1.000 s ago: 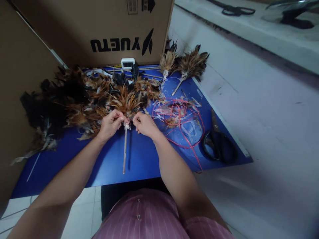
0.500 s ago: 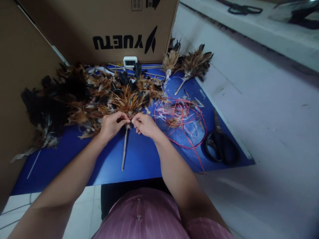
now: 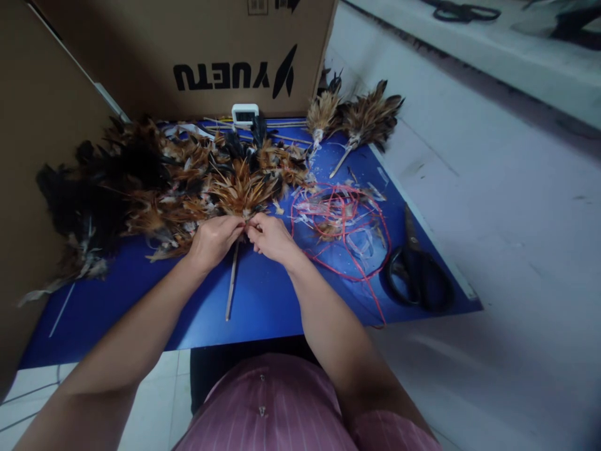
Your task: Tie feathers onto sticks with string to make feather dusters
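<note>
The feather duster [image 3: 241, 190] is over the desk [image 3: 272, 300], right in front of the person, with its fluffy end far away and its stick [image 3: 231, 282] pointing back. The left hand [image 3: 216, 241] and right hand [image 3: 272, 238] meet where the feathers join the stick. Each grip looks pinched on that part, but the bits between the fingertips are too small to see. If one hand lets go too soon, feathers could slip loose. The stick might also turn, since nothing holds its low end, and the feathers could go crooked.
</note>
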Demonstrator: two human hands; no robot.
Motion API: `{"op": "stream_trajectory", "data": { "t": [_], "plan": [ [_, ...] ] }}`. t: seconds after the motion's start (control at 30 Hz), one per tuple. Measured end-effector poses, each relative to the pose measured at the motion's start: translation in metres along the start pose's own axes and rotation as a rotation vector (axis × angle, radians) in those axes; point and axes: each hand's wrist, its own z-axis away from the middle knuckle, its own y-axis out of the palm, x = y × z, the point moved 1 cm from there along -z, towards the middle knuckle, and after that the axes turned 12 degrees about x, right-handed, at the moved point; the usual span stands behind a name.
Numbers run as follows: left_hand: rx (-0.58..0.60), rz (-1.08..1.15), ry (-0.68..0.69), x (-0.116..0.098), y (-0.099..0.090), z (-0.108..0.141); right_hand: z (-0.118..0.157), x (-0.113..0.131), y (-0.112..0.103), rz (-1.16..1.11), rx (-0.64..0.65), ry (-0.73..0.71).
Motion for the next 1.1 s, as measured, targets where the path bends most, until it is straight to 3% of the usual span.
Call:
{"op": "stream_trajectory", "data": {
  "t": [0.23,0.53,0.7,0.9,1.1],
  "plan": [
    [-0.026,0.051,0.029,-0.002,0.0,0.0,-0.001,0.0,0.003,-0.025,-0.028,-0.008],
    [-0.007,0.192,-0.139,-0.006,-0.009,-0.005,-0.005,-0.011,-0.004,0.019,-0.096,-0.127],
    [-0.013,0.218,-0.156,-0.005,-0.008,-0.005,-0.006,-0.007,-0.001,0.09,-0.09,-0.233],
    [0.007,0.221,-0.213,-0.004,-0.008,-0.005,-0.005,0.002,-0.001,0.238,-0.118,-0.201],
    [0.019,0.328,-0.385,-0.004,-0.01,-0.004,-0.005,0.004,0.001,0.284,-0.163,-0.172]
  ]
}}
